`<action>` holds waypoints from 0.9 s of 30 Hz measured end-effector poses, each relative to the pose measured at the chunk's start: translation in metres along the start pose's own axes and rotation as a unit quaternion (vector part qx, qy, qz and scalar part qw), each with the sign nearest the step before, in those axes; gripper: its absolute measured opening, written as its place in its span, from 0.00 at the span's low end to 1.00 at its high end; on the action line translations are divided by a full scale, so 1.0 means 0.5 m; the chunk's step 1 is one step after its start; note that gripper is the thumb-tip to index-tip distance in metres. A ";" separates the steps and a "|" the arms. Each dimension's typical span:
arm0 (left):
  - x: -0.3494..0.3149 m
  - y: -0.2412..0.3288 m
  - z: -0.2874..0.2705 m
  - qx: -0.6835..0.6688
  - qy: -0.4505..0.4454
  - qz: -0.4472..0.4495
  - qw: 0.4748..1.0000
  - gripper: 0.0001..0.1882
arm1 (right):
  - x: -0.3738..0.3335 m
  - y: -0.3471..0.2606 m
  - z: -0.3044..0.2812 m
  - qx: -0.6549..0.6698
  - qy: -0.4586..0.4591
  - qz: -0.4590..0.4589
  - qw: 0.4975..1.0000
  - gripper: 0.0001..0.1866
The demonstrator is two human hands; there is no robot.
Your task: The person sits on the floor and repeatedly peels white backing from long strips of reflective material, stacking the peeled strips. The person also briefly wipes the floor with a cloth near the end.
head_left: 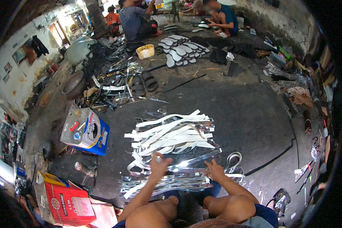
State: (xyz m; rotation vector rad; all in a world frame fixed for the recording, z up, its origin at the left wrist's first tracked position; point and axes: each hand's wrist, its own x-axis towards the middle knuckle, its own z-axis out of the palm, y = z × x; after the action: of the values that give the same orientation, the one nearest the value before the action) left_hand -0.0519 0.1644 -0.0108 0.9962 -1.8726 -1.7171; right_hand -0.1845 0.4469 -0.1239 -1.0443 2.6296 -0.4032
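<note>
My left hand is over the left part of the strips, its fingers curled and a little blurred. Something small and white shows at its fingertips; I cannot make out what. My right hand reaches in from the right with its index finger stretched out and nothing visible in its grip. A shiny silver strip lies slantwise between and just beyond the hands. Farther out is a loose pile of white strips. Close to my feet lies a bundle of silver strips. A white strip loop curls beside my right hand.
A blue and white tin stands at left, and a red can nearer me. Shoe soles are heaped farther off, past black sandals and scraps. Two people sit at the back. A wall rises at right.
</note>
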 end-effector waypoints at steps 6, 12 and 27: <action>-0.045 -0.080 0.012 0.076 -0.168 0.036 0.982 0.13 | -0.026 -0.027 -0.007 0.010 0.009 0.004 1.000 0.11; -0.047 -0.082 0.018 0.078 -0.165 0.026 0.983 0.11 | -0.014 0.034 -0.003 -0.026 0.011 0.019 0.999 0.08; -0.063 0.030 0.078 0.077 -0.378 0.102 0.917 0.14 | 0.004 -0.168 -0.308 0.347 -0.128 -0.024 0.929 0.13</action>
State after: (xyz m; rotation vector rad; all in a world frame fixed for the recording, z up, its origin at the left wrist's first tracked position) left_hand -0.0627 0.2138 0.0029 0.1345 -2.4902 -2.0104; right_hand -0.1889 0.4103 0.0477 -0.8375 1.9779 -1.0346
